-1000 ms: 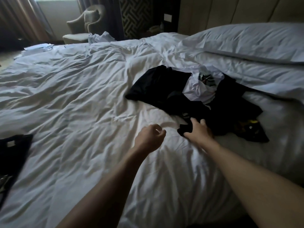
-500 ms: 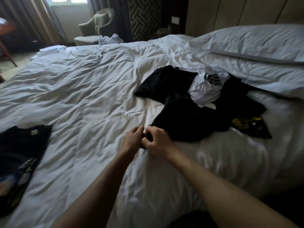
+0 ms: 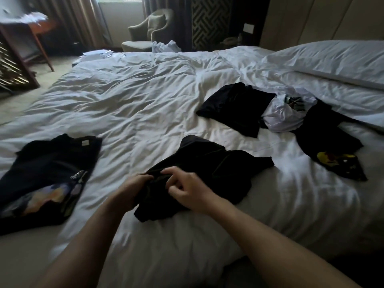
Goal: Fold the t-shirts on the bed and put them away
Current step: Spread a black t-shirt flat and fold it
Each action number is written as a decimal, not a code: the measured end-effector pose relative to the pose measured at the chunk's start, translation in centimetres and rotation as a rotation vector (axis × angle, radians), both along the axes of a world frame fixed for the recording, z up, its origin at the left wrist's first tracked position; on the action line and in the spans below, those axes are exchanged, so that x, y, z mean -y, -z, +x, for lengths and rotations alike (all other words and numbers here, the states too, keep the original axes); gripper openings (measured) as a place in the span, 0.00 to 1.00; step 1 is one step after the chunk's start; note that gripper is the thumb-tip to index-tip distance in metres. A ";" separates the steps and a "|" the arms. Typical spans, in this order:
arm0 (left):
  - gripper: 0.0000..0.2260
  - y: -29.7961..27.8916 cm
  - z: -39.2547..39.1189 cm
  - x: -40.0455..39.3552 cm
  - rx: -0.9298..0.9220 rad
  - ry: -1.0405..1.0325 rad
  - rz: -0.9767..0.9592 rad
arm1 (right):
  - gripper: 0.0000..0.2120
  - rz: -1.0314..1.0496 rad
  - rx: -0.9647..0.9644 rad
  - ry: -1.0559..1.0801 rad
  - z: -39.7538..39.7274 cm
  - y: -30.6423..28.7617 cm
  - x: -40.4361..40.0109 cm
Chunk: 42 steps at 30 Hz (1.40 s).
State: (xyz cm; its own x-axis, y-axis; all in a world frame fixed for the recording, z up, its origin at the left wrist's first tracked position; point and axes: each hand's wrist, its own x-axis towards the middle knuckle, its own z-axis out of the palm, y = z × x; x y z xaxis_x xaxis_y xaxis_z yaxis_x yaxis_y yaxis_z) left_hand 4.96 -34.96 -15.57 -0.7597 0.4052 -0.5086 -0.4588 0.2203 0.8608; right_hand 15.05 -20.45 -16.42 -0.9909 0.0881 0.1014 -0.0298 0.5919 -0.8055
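We see a bed [image 3: 145, 104] dressed in rumpled white cloth with a soft, faintly glossy sheen. Matt black cloth t-shirts [image 3: 234, 109] lie on it, one bearing a glossy yellow print [image 3: 334, 161]. A fabric-covered armchair [image 3: 149, 32] and a polished wooden table [image 3: 39, 42] stand beyond.

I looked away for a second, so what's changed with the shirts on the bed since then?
Both hands, left hand and right hand, gripped one black t-shirt and dragged it out of the pile toward the person. The folded black shirt stayed put.
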 end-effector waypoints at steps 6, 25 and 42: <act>0.12 -2.4 0.3 5.4 0.180 -0.179 0.348 | 0.44 0.946 0.224 0.003 1.8 1.3 -4.7; 0.41 -0.7 -2.7 8.6 -0.594 -0.277 -0.490 | 0.10 -0.658 0.220 0.180 -6.1 -12.0 0.4; 0.13 -2.6 1.9 1.7 -0.678 -0.339 0.200 | 0.16 -1.106 0.252 0.144 -10.1 -11.5 2.7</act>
State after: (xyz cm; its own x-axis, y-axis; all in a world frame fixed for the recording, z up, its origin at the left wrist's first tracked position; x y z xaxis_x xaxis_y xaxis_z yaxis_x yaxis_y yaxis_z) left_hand 6.90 -36.70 -12.98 -0.9770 0.1307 0.1687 0.1665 -0.0272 0.9857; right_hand 4.99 -23.11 -4.92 -0.9455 0.1196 -0.3027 0.2174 -0.4599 -0.8610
